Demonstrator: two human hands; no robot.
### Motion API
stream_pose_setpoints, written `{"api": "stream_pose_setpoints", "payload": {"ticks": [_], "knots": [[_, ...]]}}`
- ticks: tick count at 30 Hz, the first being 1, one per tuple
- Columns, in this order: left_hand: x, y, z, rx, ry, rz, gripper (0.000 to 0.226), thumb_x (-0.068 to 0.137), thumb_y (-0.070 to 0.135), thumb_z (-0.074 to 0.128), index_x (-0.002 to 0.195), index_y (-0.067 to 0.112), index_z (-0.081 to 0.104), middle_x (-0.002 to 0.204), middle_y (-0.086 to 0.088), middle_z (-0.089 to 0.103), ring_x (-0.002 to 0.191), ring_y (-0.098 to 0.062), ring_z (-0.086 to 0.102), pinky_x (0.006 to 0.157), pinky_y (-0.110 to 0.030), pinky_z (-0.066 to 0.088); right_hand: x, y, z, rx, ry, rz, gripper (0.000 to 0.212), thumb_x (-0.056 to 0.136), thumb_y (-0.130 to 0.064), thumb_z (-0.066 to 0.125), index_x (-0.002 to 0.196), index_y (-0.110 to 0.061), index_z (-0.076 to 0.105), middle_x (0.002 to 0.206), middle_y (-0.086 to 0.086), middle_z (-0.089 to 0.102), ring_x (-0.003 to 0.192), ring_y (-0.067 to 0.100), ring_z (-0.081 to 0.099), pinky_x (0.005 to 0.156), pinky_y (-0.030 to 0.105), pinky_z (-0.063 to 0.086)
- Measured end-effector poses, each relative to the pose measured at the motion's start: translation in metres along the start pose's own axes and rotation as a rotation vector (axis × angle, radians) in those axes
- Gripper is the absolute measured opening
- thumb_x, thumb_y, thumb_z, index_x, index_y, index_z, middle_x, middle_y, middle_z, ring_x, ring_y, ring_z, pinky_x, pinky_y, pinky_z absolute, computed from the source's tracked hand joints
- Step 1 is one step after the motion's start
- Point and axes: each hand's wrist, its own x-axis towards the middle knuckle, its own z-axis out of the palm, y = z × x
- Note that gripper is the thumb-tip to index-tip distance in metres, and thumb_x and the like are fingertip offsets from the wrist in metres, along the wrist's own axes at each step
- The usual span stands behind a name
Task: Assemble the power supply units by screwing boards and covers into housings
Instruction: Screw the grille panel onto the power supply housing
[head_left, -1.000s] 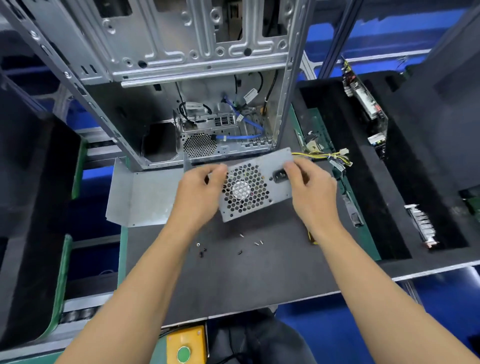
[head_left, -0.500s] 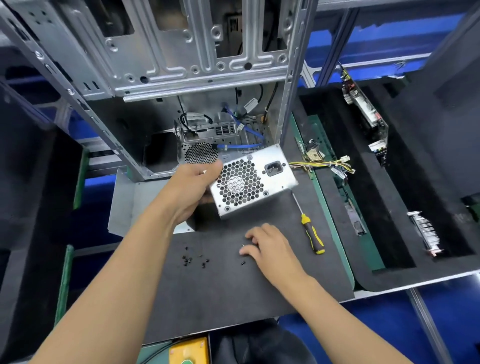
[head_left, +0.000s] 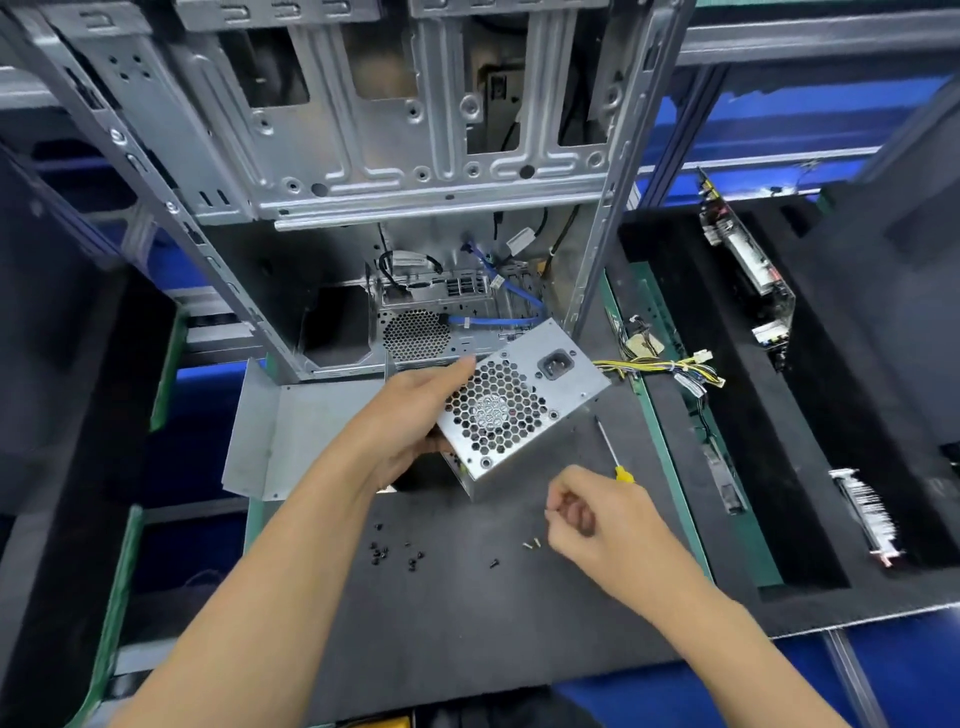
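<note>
A silver power supply unit (head_left: 524, 400) with a honeycomb fan grille and a power socket stands tilted on the dark mat (head_left: 467, 623). My left hand (head_left: 410, 415) grips its left edge, thumb on top. Just below the unit's lower right corner, my right hand (head_left: 592, 519) is curled and pinches a small screw (head_left: 551, 512) at its fingertips. Two brass screws (head_left: 532, 544) lie on the mat beside that hand. Several black screws (head_left: 395, 553) lie further left. A yellow-handled screwdriver (head_left: 613, 452) lies right of the unit, its handle partly hidden by my right hand.
An open metal computer case (head_left: 395, 171) stands behind the unit. A bent metal cover sheet (head_left: 291, 431) lies at the left. A yellow and black cable bundle (head_left: 660, 366) trails right of the unit. Black foam trays at the right hold a circuit board (head_left: 748, 265) and a heatsink (head_left: 867, 514).
My right hand left the unit, dropped to the mat among the screws, and now has lifted with a screw pinched. My left hand keeps hold of the unit, which has tilted slightly.
</note>
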Motion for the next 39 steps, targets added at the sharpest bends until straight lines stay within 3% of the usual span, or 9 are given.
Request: {"api": "stream_pose_setpoints", "payload": {"ticks": [4,8,12,15,18,24,29,36,39], "knots": [[0.009,0.000,-0.001,0.002,-0.045,0.026,0.030,0.095,0.033,0.066,0.113,0.010,0.073,0.107,-0.010,0.076,0.102,-0.028,0.072,0.100,-0.046,0.053,0.006,-0.021,-0.046,0.185,0.218,-0.088,0.033,0.082,-0.004,0.074,0.089,-0.035,0.066,0.079,-0.011,0.067,0.071,0.011,0.063,0.067,0.014,0.047],[0.013,-0.002,0.000,-0.115,-0.058,-0.001,0.020,0.095,0.022,0.066,0.102,0.006,0.076,0.103,-0.015,0.076,0.095,-0.028,0.074,0.093,-0.041,0.057,0.038,-0.040,-0.064,0.370,0.390,-0.095,0.024,0.086,-0.005,0.072,0.089,-0.028,0.072,0.082,-0.010,0.072,0.076,0.013,0.069,0.075,0.019,0.052],[0.015,-0.001,0.003,-0.260,-0.034,-0.025,0.014,0.091,0.012,0.068,0.097,0.002,0.076,0.103,-0.019,0.075,0.090,-0.027,0.074,0.082,-0.036,0.061,0.071,-0.048,-0.061,0.409,0.369,-0.058,0.016,0.089,-0.006,0.069,0.091,-0.022,0.071,0.083,-0.008,0.072,0.077,0.012,0.069,0.076,0.023,0.055],[0.016,0.001,0.006,-0.366,-0.045,-0.054,0.022,0.088,0.006,0.067,0.107,-0.004,0.072,0.106,-0.022,0.073,0.095,-0.031,0.073,0.083,-0.040,0.061,0.086,-0.048,-0.053,0.394,0.363,-0.039,0.014,0.089,-0.006,0.069,0.091,-0.020,0.071,0.080,-0.005,0.072,0.075,0.011,0.070,0.076,0.024,0.056],[0.018,0.001,0.006,-0.367,-0.041,-0.062,0.016,0.088,0.004,0.067,0.101,-0.003,0.074,0.103,-0.023,0.074,0.089,-0.030,0.074,0.080,-0.040,0.062,0.093,-0.044,-0.048,0.353,0.367,-0.029,0.014,0.090,-0.008,0.069,0.091,-0.022,0.071,0.081,-0.006,0.072,0.073,0.009,0.070,0.075,0.022,0.056],[0.019,0.001,0.006,-0.323,-0.040,-0.060,0.023,0.068,0.016,0.078,0.087,0.002,0.079,0.099,-0.021,0.075,0.082,-0.026,0.075,0.070,-0.034,0.061,0.099,-0.040,-0.050,0.248,0.361,-0.058,0.017,0.088,-0.009,0.070,0.091,-0.025,0.076,0.077,-0.014,0.072,0.070,0.004,0.068,0.073,0.016,0.053],[0.018,0.000,0.005,-0.337,-0.064,-0.049,0.024,0.066,0.018,0.079,0.087,0.006,0.081,0.099,-0.021,0.075,0.083,-0.026,0.075,0.069,-0.032,0.060,0.105,-0.044,-0.049,0.106,0.355,-0.115,0.014,0.088,-0.010,0.071,0.097,-0.019,0.077,0.082,-0.015,0.070,0.074,-0.001,0.064,0.072,0.008,0.048],[0.016,0.004,0.006,-0.362,-0.058,-0.066,0.019,0.069,0.012,0.077,0.085,0.003,0.080,0.098,-0.022,0.075,0.081,-0.026,0.074,0.070,-0.034,0.061,0.122,-0.057,-0.053,-0.202,0.177,-0.282,0.012,0.092,-0.014,0.067,0.098,-0.012,0.077,0.092,0.003,0.071,0.087,0.018,0.066,0.084,0.038,0.052],[0.016,0.004,0.006,-0.373,-0.047,-0.073,0.012,0.079,0.007,0.074,0.089,0.000,0.077,0.098,-0.023,0.074,0.081,-0.027,0.074,0.073,-0.036,0.062,0.126,-0.063,-0.056,-0.281,0.102,-0.285,0.013,0.093,-0.017,0.066,0.098,-0.013,0.077,0.094,0.005,0.070,0.089,0.023,0.065,0.084,0.042,0.051]]}}
